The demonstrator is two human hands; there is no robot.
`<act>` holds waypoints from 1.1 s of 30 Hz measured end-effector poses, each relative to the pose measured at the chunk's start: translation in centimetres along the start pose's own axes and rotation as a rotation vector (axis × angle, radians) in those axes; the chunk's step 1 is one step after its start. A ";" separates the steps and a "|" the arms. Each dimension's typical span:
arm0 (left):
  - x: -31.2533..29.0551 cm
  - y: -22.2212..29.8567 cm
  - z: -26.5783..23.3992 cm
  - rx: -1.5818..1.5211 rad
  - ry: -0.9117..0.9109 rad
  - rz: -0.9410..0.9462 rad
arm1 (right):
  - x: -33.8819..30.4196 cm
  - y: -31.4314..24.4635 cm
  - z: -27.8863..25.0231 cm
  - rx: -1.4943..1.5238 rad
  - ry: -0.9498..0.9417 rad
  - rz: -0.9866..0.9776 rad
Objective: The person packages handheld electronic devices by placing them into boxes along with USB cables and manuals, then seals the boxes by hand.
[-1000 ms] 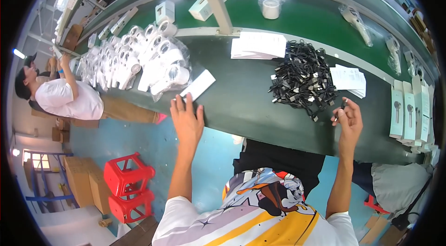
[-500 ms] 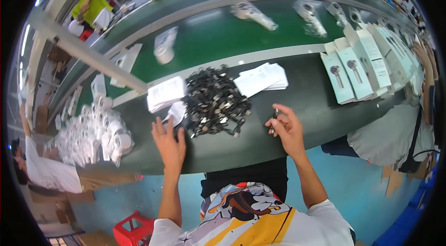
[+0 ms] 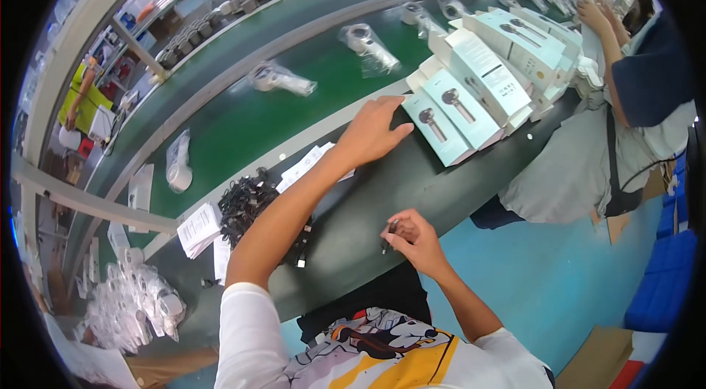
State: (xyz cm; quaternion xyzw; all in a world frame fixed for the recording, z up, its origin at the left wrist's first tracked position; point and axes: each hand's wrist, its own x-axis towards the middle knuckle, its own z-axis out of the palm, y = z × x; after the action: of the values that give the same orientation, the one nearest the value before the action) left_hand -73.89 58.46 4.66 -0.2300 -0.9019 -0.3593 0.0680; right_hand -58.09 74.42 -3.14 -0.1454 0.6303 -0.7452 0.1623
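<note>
My left hand (image 3: 373, 133) reaches forward and right to the nearest of the light-blue boxes (image 3: 435, 129), which have a dark gadget pictured on them. Its thumb and fingers are apart, holding nothing; whether the fingertips touch the box I cannot tell. My right hand (image 3: 416, 242) is pinched on a short black cable (image 3: 390, 233) above the near edge of the dark bench. A heap of black cables (image 3: 246, 201) lies on the left, partly hidden by my left forearm. White paper leaflets (image 3: 198, 230) lie beside it, with more leaflets (image 3: 305, 166) behind my forearm.
Bagged white gadgets (image 3: 132, 304) are piled at the bench's left end. A green conveyor (image 3: 228, 120) beyond carries more bagged white gadgets (image 3: 283, 79). A co-worker (image 3: 625, 73) is close by on the right, past the boxes. A metal post (image 3: 95, 201) stands at left.
My view has turned to the right. My left hand has moved from beside the leaflets and cable heap over to the boxes. My right hand still holds the cable.
</note>
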 end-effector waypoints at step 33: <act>-35.4 1.5 -12.9 0.495 0.611 -0.629 | 1.0 -5.1 6.9 -0.005 -0.052 0.116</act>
State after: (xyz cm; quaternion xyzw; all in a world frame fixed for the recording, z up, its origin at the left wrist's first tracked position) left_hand -42.43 37.72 4.90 0.1916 -0.9246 -0.1887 0.2699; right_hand -56.42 68.58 2.99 -0.1282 0.6350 -0.7290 0.2212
